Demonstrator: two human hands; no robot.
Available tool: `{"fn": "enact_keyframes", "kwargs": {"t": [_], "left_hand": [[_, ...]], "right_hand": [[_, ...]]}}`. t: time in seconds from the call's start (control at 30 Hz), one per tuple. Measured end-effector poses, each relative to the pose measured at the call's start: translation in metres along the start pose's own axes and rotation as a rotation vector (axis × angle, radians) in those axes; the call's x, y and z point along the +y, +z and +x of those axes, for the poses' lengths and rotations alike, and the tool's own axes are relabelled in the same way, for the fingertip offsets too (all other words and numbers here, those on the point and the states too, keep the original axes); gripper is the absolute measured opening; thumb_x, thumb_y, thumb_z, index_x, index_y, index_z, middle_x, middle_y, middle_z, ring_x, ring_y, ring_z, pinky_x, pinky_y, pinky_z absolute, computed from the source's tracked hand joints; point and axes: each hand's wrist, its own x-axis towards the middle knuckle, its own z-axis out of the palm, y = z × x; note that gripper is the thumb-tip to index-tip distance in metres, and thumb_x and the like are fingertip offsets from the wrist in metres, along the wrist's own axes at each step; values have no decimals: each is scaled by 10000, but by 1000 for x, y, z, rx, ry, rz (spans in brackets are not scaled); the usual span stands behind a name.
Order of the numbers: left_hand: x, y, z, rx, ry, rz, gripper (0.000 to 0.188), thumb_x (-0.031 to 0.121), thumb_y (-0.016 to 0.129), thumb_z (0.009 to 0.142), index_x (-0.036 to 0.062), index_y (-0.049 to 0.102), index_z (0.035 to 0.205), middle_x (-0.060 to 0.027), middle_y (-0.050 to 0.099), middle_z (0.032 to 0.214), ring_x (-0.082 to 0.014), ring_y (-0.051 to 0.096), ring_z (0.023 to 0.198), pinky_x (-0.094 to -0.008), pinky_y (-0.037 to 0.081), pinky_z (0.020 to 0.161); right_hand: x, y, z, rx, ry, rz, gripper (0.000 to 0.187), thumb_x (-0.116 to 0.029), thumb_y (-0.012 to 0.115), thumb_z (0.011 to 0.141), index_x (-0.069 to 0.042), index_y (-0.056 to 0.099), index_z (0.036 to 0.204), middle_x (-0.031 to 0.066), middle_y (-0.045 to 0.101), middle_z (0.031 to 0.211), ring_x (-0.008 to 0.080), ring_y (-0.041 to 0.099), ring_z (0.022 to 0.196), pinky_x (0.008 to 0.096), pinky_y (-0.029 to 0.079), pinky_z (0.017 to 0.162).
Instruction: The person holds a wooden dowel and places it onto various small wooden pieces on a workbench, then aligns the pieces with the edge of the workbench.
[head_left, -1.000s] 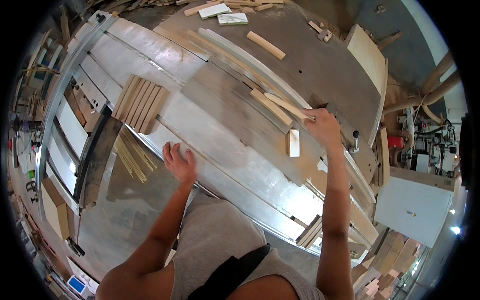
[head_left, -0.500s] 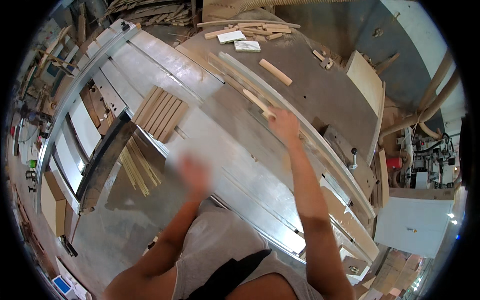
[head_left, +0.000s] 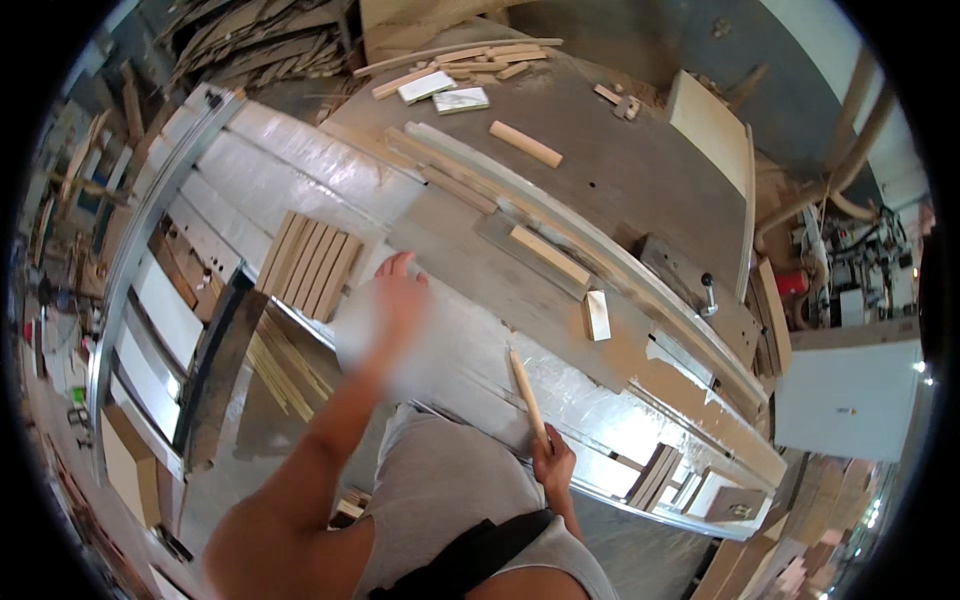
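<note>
My right hand (head_left: 555, 458), low in front of my body, is closed around one end of a slim wooden stick (head_left: 525, 392). The stick slants up and away over the metal machine table (head_left: 470, 345). My left hand (head_left: 398, 300) is stretched forward over the table, partly blurred, with its fingers extended and nothing visible in them. Just left of it lies a row of brown wooden strips (head_left: 310, 265), side by side. A pale wooden strip (head_left: 550, 258) lies near the long fence (head_left: 600, 225), with a short light block (head_left: 597, 315) by its near end.
Beyond the fence, a round wooden piece (head_left: 526, 144), two white slabs (head_left: 460, 100) and several offcuts lie on the brown surface. A clamp lever (head_left: 709, 295) stands at right. More short strips (head_left: 654, 474) rest at the table's near right. Thin sticks (head_left: 285, 365) lie lower left.
My right hand has drawn back from the fence toward my body with the stick. My left hand has reached forward beside the row of strips. The pale strip and block now show by the fence.
</note>
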Motion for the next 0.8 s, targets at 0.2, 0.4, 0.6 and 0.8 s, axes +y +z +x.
{"fn": "enact_keyframes", "kwargs": {"t": [0.2,0.4,0.6,0.8], "left_hand": [[-10,63,134,-295,414,170,486,130,658,890,58,555,1359,-133,579,1356,-356,527,1265,-507,387,1095],[-22,95,167,-461,523,327,478,166,672,889,79,568,1348,-116,561,1314,-332,504,1284,-515,337,1136],[-17,94,182,-507,499,497,348,206,687,897,98,592,1213,-107,566,1235,-331,510,1255,-537,309,1141],[-11,57,165,-275,437,396,311,254,658,934,112,609,1206,-100,620,1180,-310,604,1154,-550,328,1142]], "right_hand": [[-18,15,-5,169,109,-57,318,-224,699,882,-100,706,1175,194,729,936,418,704,828,482,558,730],[-22,21,-6,289,121,-50,299,-231,709,859,-93,714,1125,190,731,906,415,709,818,477,557,710],[-12,27,-4,285,136,-97,302,-259,722,850,-114,717,1116,168,733,846,403,711,769,482,562,688],[7,37,-5,310,41,-126,278,-269,726,867,-120,711,1101,155,714,786,379,698,706,461,537,647]]}}
